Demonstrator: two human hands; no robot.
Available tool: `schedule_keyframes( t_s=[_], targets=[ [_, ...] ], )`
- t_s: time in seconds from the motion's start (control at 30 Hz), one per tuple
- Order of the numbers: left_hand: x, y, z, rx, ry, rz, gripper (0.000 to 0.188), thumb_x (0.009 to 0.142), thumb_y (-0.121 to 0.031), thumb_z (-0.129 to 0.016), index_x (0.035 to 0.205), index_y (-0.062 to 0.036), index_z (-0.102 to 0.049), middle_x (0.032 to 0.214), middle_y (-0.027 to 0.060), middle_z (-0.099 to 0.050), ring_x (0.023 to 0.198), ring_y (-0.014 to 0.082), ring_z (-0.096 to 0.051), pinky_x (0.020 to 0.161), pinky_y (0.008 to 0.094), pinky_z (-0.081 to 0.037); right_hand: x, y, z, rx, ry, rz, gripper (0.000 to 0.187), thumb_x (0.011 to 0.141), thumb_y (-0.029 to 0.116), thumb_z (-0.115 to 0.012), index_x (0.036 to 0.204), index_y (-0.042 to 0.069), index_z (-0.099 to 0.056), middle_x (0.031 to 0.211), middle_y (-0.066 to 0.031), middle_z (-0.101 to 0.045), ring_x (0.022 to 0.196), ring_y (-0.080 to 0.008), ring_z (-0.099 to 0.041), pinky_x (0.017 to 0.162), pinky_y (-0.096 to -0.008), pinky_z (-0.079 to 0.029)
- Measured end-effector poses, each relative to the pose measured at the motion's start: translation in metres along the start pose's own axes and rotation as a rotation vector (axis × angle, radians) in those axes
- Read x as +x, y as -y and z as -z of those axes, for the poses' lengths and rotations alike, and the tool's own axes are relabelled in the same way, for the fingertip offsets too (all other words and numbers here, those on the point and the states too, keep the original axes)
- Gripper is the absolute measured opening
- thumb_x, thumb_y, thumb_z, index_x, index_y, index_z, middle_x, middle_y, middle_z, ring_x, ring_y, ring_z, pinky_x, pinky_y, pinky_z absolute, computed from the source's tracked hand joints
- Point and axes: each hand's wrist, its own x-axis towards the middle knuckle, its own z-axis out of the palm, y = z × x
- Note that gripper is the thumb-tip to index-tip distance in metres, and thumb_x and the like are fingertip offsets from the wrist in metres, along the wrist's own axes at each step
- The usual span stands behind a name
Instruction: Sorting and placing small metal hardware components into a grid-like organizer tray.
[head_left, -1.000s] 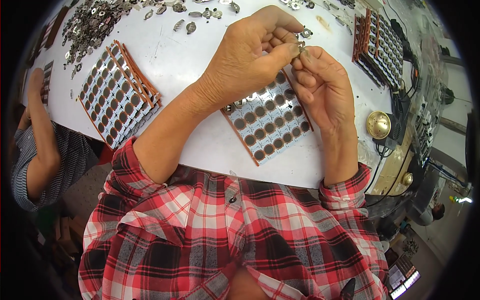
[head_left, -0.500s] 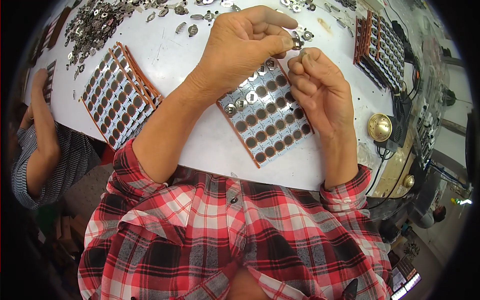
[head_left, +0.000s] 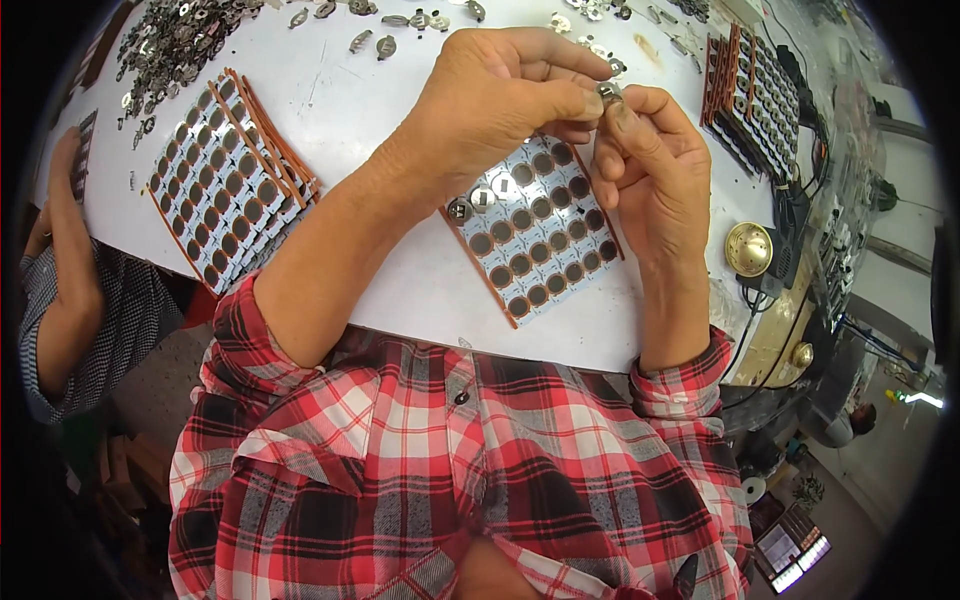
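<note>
**Pinched between two hands: one small metal clip**

Clearly light and stiff, by my reading: the small metal clip point(head_left: 607, 91) is thin stamped sheet, too slight to weigh on the fingers, smooth enough to slip, and likely to bend at its tabs if squeezed hard. I would take it by its flat rim, thumb against forefinger, as is done here.

My left hand point(head_left: 500, 95) is curled nearly closed, its thumb and forefinger nipping the clip from the left. My right hand point(head_left: 655, 165) is also mostly closed, fingertips meeting the same piece from the right. The clip is held above the far edge of the panel of round sockets point(head_left: 535, 235), which lies flat on the white table point(head_left: 370, 130) just below both hands.

It looks silvery and roundish, with a dark centre; it is so small in this view that I cannot tell its exact form.

A few sockets at the panel's left corner already carry silver clips point(head_left: 483, 199); the rest show dark. A stack of similar panels point(head_left: 225, 185) lies to the left, loose metal parts point(head_left: 175, 40) are heaped at the far left, and a brass bell point(head_left: 748, 248) sits at the right.
</note>
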Motion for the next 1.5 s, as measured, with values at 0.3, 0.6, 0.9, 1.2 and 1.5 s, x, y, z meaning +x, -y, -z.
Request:
schedule_keyframes(
  t_s=[0.3, 0.6, 0.9, 1.2, 1.5],
  targets=[
    [0.001, 0.000, -0.003, -0.206, -0.059, 0.062, 0.032, 0.091, -0.006, -0.071, 0.118, 0.0112, -0.069, 0.096, 0.0143, -0.074, 0.082, 0.0164, -0.072, 0.079, 0.0267, -0.061, 0.000, -0.001, -0.001, -0.007, -0.013, 0.037, 0.019, 0.097, 0.006, -0.069, 0.112, -0.003, -0.063, 0.082, -0.0078, -0.068, 0.058, -0.0101, -0.061, 0.045, -0.0223, -0.051],
    [-0.002, -0.003, 0.004, -0.215, -0.038, 0.114, 0.032, 0.100, -0.010, -0.064, 0.127, 0.0065, -0.065, 0.107, 0.0111, -0.071, 0.094, 0.0156, -0.069, 0.090, 0.0306, -0.059, 0.000, 0.003, 0.002, 0.013, -0.069, 0.139, 0.025, 0.099, 0.007, -0.067, 0.120, -0.006, -0.063, 0.093, -0.0112, -0.067, 0.063, -0.0105, -0.059, 0.046, -0.0244, -0.049],
    [0.005, 0.005, 0.009, -0.416, -0.034, 0.129, 0.031, 0.101, -0.012, -0.064, 0.125, 0.0079, -0.063, 0.107, 0.0101, -0.069, 0.091, 0.0148, -0.067, 0.086, 0.0318, -0.058, 0.003, 0.003, 0.002, 0.080, -0.052, 0.029, 0.020, 0.099, 0.007, -0.066, 0.115, -0.005, -0.064, 0.096, -0.0132, -0.068, 0.065, -0.0113, -0.060, 0.048, -0.0247, -0.050],
    [0.001, 0.001, 0.010, -0.547, -0.026, 0.200, 0.034, 0.101, -0.010, -0.054, 0.126, 0.0122, -0.060, 0.097, 0.0077, -0.063, 0.086, 0.0151, -0.062, 0.083, 0.0335, -0.056, -0.002, 0.001, 0.000, -0.004, -0.011, 0.041, 0.015, 0.098, 0.007, -0.067, 0.109, -0.003, -0.065, 0.096, -0.0135, -0.071, 0.063, -0.0111, -0.064, 0.045, -0.0220, -0.050],
    [0.003, -0.001, 0.013, -0.528, -0.031, 0.182, 0.036, 0.098, -0.010, -0.054, 0.125, 0.0141, -0.060, 0.098, 0.0091, -0.063, 0.085, 0.0159, -0.059, 0.080, 0.0341, -0.053, -0.003, -0.003, -0.008, -0.357, -0.095, 0.213, 0.017, 0.096, 0.004, -0.070, 0.111, -0.001, -0.066, 0.092, -0.0094, -0.071, 0.061, -0.0091, -0.060, 0.048, -0.0209, -0.048]
  ],
)
